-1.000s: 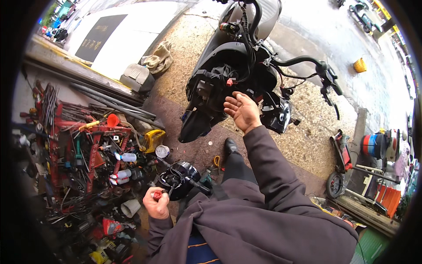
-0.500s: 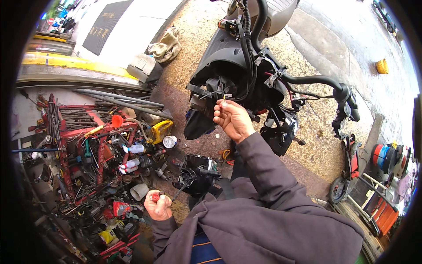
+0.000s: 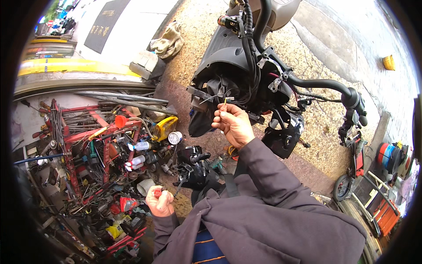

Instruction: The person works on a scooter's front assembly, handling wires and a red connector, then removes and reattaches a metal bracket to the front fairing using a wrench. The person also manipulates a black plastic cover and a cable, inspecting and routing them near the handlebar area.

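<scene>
My right hand (image 3: 235, 127) is closed in a pinch on a thin wire (image 3: 225, 100) with a yellow tip, in front of the scooter's opened front. Behind it, loose dark cables and wiring (image 3: 224, 86) fill the cavity of the stripped scooter (image 3: 224, 59). Lower left, my left hand (image 3: 161, 203) is wrapped round a red-ended tool (image 3: 157, 192); its kind is hidden in the fist. Beside that hand lie black plastic scooter parts (image 3: 190, 171). The handlebar (image 3: 318, 82) reaches out to the right, its stem cables exposed.
A red metal rack (image 3: 94, 132) heaped with tools and parts fills the left, with a yellow container (image 3: 165, 128) and a white tub (image 3: 175, 137) beside it. A grey cloth (image 3: 169, 42) lies at the back. Wire spools (image 3: 389, 156) and an orange folding item (image 3: 384, 215) stand right.
The view has shifted slightly, so the surroundings sit a little lower and farther right. Both hands keep their grips; the right still pinches the wire at the scooter's front.
</scene>
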Demonstrator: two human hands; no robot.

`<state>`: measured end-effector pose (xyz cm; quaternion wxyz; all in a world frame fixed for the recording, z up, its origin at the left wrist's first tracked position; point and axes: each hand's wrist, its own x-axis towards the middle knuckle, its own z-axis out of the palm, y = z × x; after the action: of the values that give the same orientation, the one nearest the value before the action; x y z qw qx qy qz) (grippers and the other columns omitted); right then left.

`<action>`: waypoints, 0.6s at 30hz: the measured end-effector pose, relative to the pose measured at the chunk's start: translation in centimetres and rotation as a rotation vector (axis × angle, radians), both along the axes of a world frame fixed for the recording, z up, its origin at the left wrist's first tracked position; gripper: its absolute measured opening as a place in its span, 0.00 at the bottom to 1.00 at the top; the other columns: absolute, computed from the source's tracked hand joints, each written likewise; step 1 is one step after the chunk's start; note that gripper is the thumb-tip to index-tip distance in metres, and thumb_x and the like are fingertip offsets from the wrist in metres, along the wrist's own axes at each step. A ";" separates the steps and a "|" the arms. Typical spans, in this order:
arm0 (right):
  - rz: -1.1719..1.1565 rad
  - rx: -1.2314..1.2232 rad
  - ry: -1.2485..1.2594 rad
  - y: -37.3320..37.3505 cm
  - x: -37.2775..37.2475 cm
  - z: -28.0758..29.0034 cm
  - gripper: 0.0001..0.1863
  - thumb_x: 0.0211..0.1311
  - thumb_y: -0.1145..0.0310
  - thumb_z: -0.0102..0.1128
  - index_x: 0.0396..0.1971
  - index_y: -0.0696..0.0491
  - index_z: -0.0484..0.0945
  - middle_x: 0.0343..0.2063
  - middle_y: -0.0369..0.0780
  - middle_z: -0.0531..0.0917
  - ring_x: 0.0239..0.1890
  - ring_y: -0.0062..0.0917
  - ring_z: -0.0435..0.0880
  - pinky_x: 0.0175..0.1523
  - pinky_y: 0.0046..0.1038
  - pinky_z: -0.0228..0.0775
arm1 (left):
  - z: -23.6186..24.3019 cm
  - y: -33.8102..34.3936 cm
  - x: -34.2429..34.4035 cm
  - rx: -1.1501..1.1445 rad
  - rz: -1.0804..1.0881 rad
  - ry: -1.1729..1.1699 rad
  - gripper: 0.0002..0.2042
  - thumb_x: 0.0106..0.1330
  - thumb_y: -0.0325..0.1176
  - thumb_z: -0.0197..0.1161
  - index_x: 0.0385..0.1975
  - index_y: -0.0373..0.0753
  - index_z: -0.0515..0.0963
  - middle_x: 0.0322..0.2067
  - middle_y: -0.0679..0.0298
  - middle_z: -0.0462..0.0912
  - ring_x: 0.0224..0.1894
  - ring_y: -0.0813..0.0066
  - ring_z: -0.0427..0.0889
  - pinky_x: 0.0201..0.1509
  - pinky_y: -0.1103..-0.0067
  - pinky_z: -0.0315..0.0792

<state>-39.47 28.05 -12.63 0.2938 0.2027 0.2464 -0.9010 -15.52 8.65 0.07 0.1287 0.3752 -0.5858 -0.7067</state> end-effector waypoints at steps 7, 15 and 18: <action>-0.007 0.028 -0.010 -0.2 0.0 0.1 0.10 0.62 0.76 0.56 0.42 0.58 0.72 0.33 0.39 0.78 0.31 0.22 0.81 0.38 0.26 0.79 | 0.2 -0.9 -0.5 -0.053 -0.043 -0.011 0.07 0.58 0.18 0.52 0.35 0.34 0.69 0.15 0.68 0.64 0.11 0.83 0.58 0.16 0.82 0.56; -0.020 0.054 -0.014 -0.4 0.0 0.1 0.09 0.61 0.77 0.57 0.41 0.58 0.73 0.33 0.39 0.78 0.31 0.23 0.81 0.37 0.26 0.80 | 0.4 -0.7 -0.7 -0.007 0.000 -0.007 0.07 0.56 0.15 0.51 0.33 0.33 0.68 0.13 0.68 0.64 0.10 0.82 0.59 0.16 0.82 0.57; -0.024 0.069 -0.002 -0.5 0.1 0.1 0.09 0.61 0.78 0.57 0.41 0.58 0.72 0.33 0.40 0.78 0.31 0.24 0.81 0.37 0.27 0.80 | 0.3 -0.5 -0.7 -0.005 -0.029 -0.019 0.08 0.57 0.16 0.51 0.34 0.34 0.69 0.13 0.68 0.64 0.10 0.82 0.58 0.16 0.81 0.56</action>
<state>-39.36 27.52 -12.52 0.2760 0.2165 0.2747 -0.8952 -16.22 8.10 0.37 0.1140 0.3729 -0.5943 -0.7034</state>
